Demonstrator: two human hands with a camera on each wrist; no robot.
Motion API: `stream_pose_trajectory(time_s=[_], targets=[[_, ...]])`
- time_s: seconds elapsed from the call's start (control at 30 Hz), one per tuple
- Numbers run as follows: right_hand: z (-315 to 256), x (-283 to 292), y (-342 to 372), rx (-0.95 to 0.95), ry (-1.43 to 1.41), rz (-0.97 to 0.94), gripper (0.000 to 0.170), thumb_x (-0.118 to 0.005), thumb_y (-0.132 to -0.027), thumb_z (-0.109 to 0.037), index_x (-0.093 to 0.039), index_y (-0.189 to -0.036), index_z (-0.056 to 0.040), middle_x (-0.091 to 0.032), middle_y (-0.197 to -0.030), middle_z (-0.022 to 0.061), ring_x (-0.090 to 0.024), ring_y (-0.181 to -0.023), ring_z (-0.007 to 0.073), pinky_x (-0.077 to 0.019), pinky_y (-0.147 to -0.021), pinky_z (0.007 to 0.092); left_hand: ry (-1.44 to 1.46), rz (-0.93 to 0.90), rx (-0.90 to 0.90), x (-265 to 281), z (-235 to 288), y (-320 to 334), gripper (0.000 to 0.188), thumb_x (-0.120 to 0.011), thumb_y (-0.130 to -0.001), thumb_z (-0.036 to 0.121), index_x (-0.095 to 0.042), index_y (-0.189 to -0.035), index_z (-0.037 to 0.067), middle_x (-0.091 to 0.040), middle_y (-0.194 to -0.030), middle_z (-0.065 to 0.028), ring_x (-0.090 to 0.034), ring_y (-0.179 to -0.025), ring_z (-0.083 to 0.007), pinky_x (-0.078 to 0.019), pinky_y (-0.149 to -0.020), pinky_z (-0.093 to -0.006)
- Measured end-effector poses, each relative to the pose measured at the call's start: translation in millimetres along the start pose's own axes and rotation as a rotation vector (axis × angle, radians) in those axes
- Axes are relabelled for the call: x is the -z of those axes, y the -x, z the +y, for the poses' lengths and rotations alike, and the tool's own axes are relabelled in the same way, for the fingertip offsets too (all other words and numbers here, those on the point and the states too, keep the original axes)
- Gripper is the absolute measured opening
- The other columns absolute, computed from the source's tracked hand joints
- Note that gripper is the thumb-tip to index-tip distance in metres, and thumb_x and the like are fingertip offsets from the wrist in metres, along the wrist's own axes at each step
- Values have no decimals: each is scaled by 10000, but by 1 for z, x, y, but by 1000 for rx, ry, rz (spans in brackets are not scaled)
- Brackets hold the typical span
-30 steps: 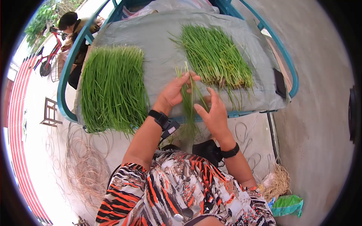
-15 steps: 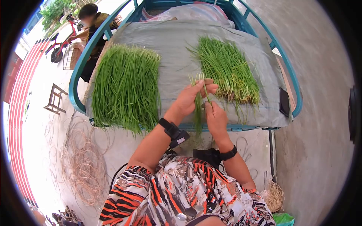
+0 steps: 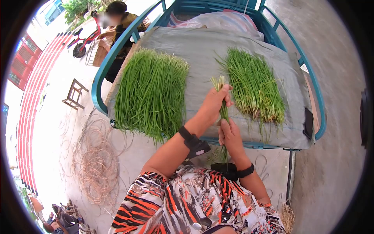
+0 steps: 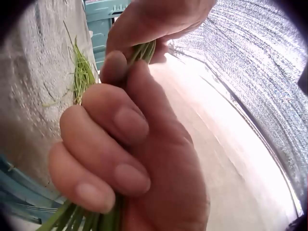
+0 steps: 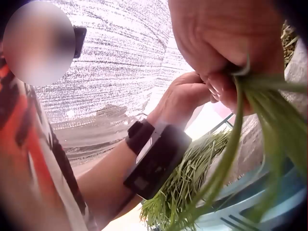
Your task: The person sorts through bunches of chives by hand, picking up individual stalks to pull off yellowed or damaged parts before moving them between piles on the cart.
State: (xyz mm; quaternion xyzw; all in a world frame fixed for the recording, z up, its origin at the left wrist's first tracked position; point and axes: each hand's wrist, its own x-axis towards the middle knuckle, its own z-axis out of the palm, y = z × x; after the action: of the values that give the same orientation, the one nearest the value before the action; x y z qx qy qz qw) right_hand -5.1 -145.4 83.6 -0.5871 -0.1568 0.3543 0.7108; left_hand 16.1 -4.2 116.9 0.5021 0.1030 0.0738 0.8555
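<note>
1. One small bunch of green stems (image 3: 224, 111) is between the two hands, over the near part of one grey sheet (image 3: 204, 70); its stems overlap too much to count.
2. The left hand (image 3: 212, 105) is clamped round the bunch near the pale ends, probably to keep them level. The right hand (image 3: 233, 141) grips lower, fingers curled round the stems, seemingly to gather loose blades.
3. Two piles flank them: a wide leafy pile (image 3: 152, 93) to the left, a smaller pile (image 3: 255, 85) to the right, likely kept apart so they do not mix.
4. Farther out are one dark phone (image 3: 308, 123), one stool (image 3: 74, 93) and one other person (image 3: 125, 23).
</note>
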Motion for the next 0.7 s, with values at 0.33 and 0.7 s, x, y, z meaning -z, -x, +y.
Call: stream_pose_trajectory(time_s=[0.33,0.7], targets=[[-18,1,0,-54,-73,-203,166,-500,-949,-229,-511,-940,-64,-448,-635,-27,-401,-478,46,-359,-444,219,-243,49,24,-5,13,47,279,-420,-975,288,-494,-949,19,-579,-733,-64,-639,-721,-207,-523,-716,-340],[9,43,30,-55,24,-190,134,-526,-916,-133,-559,-984,-21,-566,-751,4,-514,-651,65,-411,-584,206,-1288,524,-19,120,178,38,240,-457,-943,251,-489,-918,14,-479,-625,-40,-454,-423,-135,-400,-395,-282]])
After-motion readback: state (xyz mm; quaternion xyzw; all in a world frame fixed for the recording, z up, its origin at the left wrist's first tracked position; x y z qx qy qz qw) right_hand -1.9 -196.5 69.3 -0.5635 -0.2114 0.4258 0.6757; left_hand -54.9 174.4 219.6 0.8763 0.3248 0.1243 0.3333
